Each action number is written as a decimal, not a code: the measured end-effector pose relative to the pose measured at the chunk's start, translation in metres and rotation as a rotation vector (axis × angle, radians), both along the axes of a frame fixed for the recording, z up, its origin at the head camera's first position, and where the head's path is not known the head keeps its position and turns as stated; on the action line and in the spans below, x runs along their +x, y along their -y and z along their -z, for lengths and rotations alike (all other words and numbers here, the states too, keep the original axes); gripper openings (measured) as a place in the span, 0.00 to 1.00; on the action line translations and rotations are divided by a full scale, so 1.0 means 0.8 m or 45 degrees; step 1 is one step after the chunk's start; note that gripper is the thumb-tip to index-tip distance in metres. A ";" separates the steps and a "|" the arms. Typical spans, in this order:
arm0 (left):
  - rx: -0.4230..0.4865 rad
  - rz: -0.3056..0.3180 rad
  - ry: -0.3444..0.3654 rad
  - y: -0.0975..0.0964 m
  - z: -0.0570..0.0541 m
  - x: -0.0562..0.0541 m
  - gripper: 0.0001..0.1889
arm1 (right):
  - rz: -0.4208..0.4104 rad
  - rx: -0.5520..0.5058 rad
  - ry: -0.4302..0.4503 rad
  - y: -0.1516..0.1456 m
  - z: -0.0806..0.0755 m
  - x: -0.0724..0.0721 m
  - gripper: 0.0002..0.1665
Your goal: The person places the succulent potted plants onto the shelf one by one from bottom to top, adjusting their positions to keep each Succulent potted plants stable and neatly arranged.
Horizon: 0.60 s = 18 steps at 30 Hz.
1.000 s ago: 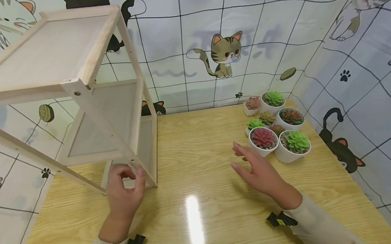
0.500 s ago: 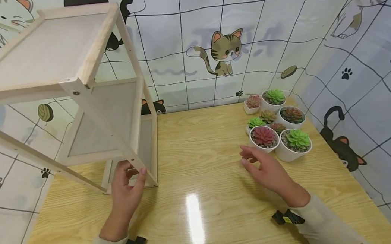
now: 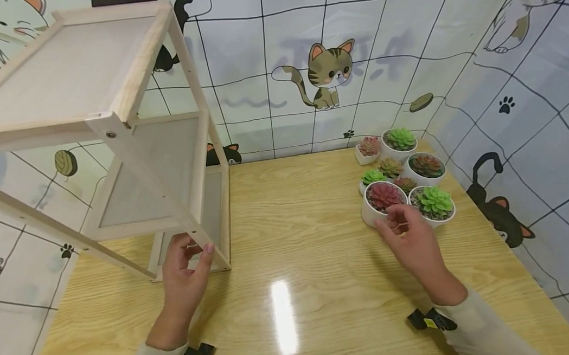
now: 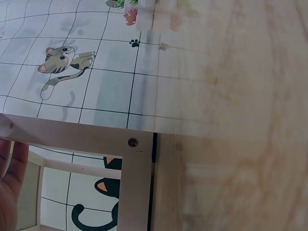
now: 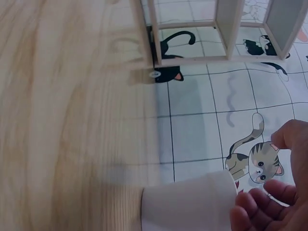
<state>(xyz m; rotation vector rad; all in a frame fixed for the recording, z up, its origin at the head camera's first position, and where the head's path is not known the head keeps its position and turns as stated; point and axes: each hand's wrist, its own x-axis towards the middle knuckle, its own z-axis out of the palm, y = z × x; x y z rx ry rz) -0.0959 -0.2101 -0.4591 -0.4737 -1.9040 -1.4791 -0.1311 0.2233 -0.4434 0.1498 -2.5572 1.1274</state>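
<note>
Cat-print wall (image 3: 243, 55), wood-grain worktop (image 3: 291, 209). Left hand (image 3: 180, 279) pinches front post (image 3: 170, 203) of wooden rack (image 3: 72, 71). Right of rack: red succulent (image 3: 383, 195) in white pot (image 3: 371, 214), right hand (image 3: 415, 243) there, grip spread, contact unclear.

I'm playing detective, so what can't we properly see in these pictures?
Head view: some fingertips of the left hand, behind the wooden shelf leg.
Head view: pot under the small reddish succulent, behind the front white pots.
Right wrist view: part of the right hand, past the right edge.
Left wrist view: most potted plants, cut off by top edge.
</note>
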 end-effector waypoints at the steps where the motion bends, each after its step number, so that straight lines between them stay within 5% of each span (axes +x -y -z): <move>1: 0.001 -0.003 0.000 0.000 0.000 0.000 0.18 | 0.029 0.059 0.034 -0.002 -0.001 0.001 0.21; 9: -0.012 -0.026 -0.005 0.001 -0.002 0.002 0.18 | 0.137 0.509 0.230 -0.012 -0.017 0.009 0.36; 18: -0.009 -0.029 -0.008 -0.001 -0.003 0.003 0.18 | 0.053 0.586 0.431 -0.021 -0.035 0.002 0.41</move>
